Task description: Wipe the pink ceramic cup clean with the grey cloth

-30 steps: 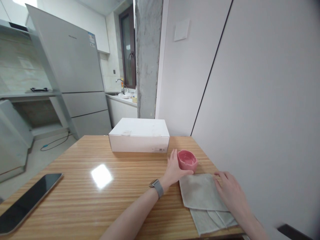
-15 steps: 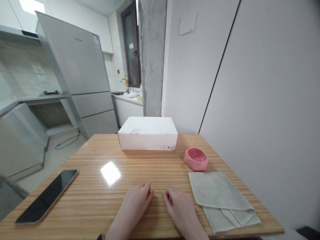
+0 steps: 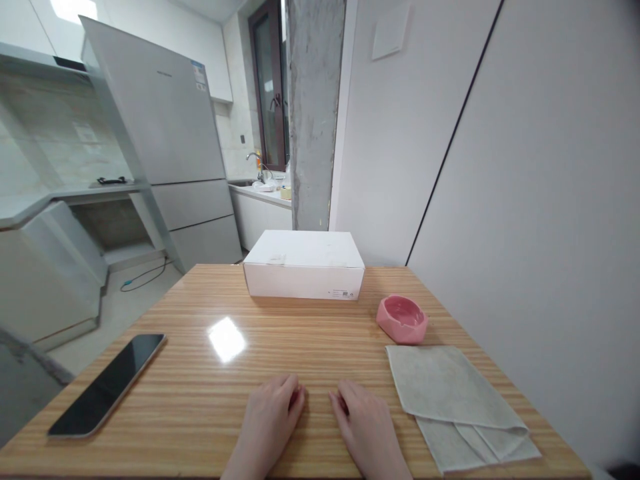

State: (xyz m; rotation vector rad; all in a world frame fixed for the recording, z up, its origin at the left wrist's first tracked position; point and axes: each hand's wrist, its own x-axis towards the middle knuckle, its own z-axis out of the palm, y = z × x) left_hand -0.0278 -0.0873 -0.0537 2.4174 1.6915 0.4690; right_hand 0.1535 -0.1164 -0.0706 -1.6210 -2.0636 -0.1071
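Note:
Both my hands rest near the front of the wood-grain table (image 3: 190,400), a small gap between them. My left hand (image 3: 274,408) is loosely closed, fingers curled in and thumb along the side, with nothing visible in it. My right hand (image 3: 364,415) is curled the same way and holds nothing that I can see. Nearest to the right hand lies a folded grey-beige cloth (image 3: 453,383), apart from the fingers. Behind the cloth sits a pink faceted ashtray (image 3: 402,328). A white cardboard box (image 3: 305,280) stands closed at the back of the table.
A black-screened phone (image 3: 107,387) lies at the table's left side. A white wall (image 3: 540,200) runs along the right. Beyond the table are a grey pillar (image 3: 315,120), a tall fridge (image 3: 165,127) and a sink counter with a tap (image 3: 260,175).
The view has shifted slightly, so the table things appear a little further right. My left hand's fingers are curled in somewhat more. Nothing on the table was moved.

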